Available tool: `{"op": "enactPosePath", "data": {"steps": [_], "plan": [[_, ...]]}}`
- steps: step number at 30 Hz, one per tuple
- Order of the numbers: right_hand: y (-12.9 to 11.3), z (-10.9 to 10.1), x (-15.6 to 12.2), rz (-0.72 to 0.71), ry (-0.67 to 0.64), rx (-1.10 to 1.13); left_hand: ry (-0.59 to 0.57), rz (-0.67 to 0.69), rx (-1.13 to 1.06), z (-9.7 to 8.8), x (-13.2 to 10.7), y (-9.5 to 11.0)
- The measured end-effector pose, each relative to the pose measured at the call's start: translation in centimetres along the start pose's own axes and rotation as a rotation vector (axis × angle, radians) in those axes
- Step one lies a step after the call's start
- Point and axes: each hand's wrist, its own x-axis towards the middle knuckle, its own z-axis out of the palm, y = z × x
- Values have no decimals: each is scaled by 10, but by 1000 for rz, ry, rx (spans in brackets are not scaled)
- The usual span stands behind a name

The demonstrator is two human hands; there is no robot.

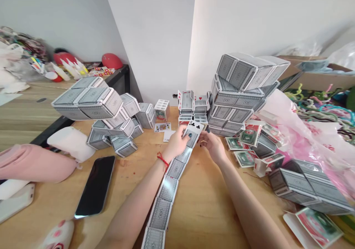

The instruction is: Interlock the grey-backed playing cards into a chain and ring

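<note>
A long strip of joined playing cards (pixel 169 188), grey patterned backs up, runs from the bottom edge toward the table's middle. My left hand (pixel 177 143) is closed on its far end, thumb on top. The end card (pixel 195 127) shows a four of clubs face along its top edge. My right hand (pixel 213 145) is at that card's right edge, its fingers bent and pinching there; some fingertips are partly hidden. Just beyond stands a small structure of folded cards (pixel 186 100). Two loose cards lie left of it, including a face card (pixel 162 127).
Stacked card blocks rise at the left (pixel 95 97) and right (pixel 235 101). A card box (pixel 162 109) stands at the back. Opened card boxes (pixel 245 158) and another block (pixel 307 186) lie right. A phone (pixel 95 186) and pink pouch (pixel 36 163) lie left.
</note>
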Motion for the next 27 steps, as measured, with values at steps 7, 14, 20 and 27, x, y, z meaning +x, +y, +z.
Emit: {"op": "enactPosePath", "data": {"steps": [7,14,20,27], "plan": [[10,11,-4,-36,-52,-70,-86,-124,-311,10,1,-8],[17,15,-4,26,18,-52,35,-193,-398,29,2,-18],[23,10,-3,70,52,-13,-25,-129,-335,32,1,-28],[25,15,-3,11,100,-104,15,-147,-403,35,0,-33]]}}
